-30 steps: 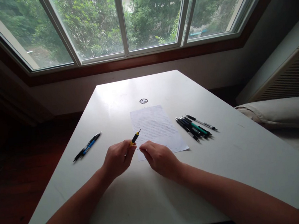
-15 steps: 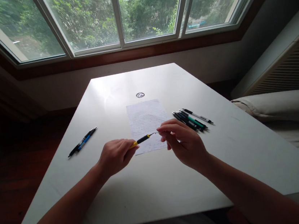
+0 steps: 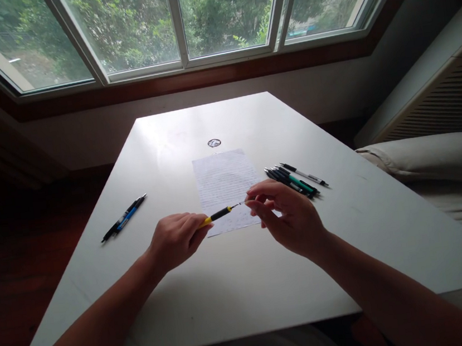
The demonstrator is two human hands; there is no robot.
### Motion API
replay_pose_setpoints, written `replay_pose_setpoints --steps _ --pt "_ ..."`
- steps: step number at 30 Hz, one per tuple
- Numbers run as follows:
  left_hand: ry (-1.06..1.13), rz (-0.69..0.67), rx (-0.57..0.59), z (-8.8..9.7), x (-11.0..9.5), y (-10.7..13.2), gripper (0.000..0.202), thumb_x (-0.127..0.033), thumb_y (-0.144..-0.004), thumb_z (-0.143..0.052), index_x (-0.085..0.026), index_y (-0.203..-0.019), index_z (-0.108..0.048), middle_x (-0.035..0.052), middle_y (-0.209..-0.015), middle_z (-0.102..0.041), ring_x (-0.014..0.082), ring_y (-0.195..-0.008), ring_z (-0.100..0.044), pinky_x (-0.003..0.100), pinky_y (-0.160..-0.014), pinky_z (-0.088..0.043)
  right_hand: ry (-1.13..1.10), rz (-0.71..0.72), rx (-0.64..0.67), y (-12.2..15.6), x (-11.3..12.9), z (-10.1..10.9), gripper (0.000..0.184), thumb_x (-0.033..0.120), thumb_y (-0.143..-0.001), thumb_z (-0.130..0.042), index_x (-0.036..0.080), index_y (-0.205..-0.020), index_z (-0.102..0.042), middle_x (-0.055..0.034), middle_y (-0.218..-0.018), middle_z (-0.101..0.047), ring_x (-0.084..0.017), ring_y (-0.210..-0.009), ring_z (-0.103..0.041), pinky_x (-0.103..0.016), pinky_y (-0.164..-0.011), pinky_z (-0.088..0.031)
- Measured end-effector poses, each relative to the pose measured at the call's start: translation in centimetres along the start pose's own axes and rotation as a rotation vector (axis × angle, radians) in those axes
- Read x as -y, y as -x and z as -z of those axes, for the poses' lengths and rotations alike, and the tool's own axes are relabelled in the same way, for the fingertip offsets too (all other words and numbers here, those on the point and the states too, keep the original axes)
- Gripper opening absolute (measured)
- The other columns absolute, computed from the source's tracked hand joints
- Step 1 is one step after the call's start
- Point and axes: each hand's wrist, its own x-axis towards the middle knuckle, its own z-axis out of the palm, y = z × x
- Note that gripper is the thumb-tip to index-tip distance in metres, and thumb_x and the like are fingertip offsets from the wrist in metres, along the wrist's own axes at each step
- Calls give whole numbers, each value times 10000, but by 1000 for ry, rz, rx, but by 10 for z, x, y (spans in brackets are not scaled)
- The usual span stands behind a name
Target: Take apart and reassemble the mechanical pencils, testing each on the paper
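Observation:
My left hand is closed around the rear of a black and yellow pen, which points right, just above the table. My right hand pinches the thin tip end of that pen between thumb and fingers. Both hands hover over the near edge of a written sheet of paper lying on the white table.
Several pens lie in a bunch right of the paper. Two pens, one blue, lie at the left. A round cable grommet sits beyond the paper. A cushion lies right of the table, a window behind.
My right hand rose from the table and took the pen's tip. The pen swung from pointing up and away to pointing right. The view dropped slightly.

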Motion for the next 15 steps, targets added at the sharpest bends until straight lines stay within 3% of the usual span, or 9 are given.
replay_pose_setpoints --steps 15 --pt "-2 -14 5 -1 1 0 75 -244 -951 -575 -199 -997 -537 2 -771 -686 126 -607 -598 256 -590 -389 -58 -44 -17 2 -5 -2 356 214 -905 -655 281 -1227 -520 -28 -1032 -633 -128 -748 -624 -246 -565 -548"
